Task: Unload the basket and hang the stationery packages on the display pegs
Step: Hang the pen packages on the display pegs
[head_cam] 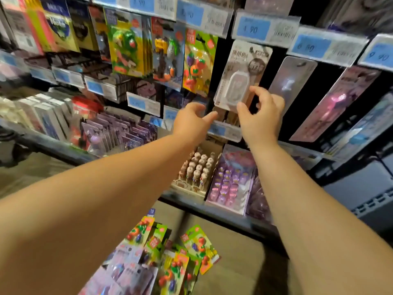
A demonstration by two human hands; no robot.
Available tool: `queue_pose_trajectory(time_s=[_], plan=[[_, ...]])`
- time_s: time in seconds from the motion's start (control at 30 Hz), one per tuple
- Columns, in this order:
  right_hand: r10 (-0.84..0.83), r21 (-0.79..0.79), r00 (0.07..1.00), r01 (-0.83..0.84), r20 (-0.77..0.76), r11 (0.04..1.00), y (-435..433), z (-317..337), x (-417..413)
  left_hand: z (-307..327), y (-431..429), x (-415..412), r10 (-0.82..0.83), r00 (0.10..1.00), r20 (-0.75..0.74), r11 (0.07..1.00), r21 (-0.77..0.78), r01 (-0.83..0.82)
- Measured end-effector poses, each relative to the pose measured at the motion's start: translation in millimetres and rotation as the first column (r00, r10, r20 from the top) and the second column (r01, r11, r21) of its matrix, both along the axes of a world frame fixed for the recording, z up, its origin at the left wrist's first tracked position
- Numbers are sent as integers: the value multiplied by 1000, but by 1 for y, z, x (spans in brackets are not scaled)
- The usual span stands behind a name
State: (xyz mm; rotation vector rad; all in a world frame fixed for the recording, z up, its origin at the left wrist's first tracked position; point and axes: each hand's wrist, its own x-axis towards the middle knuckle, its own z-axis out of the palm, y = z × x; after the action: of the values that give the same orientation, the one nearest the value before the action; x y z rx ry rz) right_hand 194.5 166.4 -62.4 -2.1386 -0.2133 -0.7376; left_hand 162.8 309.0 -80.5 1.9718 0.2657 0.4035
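My right hand [260,112] pinches the lower edge of a beige blister package [241,71] with a clear plastic bubble, held up against the black peg wall under the 4.90 price tag [253,28]. The package's top hole is near a peg, but blur hides whether it hangs on it. My left hand [192,120] reaches toward the package's lower left corner, fingers loosely spread and holding nothing. Below, near the bottom edge, colourful fruit eraser packages [170,258] and purple packs lie piled in the basket; the basket itself is hard to make out.
Fruit eraser packs [198,60] hang to the left of the beige package. Long clear packs [292,81] and pink pen packs [338,103] hang to the right. A box of figurine pens [197,169] and a purple tray [229,179] sit on the shelf beneath my hands.
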Motion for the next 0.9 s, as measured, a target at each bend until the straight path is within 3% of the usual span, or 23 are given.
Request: queue_pose_trajectory(time_s=[0.1, 0.2, 0.3, 0.37, 0.43, 0.5, 0.63, 0.7, 0.9], plan=[[3, -88, 1000, -2, 12, 996, 4, -18, -13, -38, 12, -31, -13, 998, -67, 1000, 25, 15], [112, -167, 994, -110, 5, 980, 13, -44, -30, -93, 26, -66, -57, 982, -182, 996, 55, 68], [229, -290, 957, -274, -178, 917, 23, -80, -43, -150, 40, -98, -130, 929, -347, 975, 127, 184], [193, -357, 857, -391, -478, 848, 31, -112, -56, -182, 50, -116, -188, 859, -476, 929, 196, 313], [110, -321, 660, -496, -744, 807, 36, -151, -71, -212, 62, -134, -212, 770, -601, 869, 245, 431], [36, -292, 488, -579, -872, 761, 39, -194, -88, -240, 72, -154, -227, 676, -701, 788, 275, 550], [-83, -213, 243, -574, -966, 791, 37, -275, -128, -277, 91, -191, -186, 569, -801, 567, 386, 728], [-134, -213, 184, -529, -974, 821, 35, -301, -146, -288, 95, -203, -172, 553, -815, 473, 425, 772], [-203, -224, 95, -459, -975, 860, 23, -335, -172, -309, 96, -209, -196, 526, -828, 493, 380, 783]])
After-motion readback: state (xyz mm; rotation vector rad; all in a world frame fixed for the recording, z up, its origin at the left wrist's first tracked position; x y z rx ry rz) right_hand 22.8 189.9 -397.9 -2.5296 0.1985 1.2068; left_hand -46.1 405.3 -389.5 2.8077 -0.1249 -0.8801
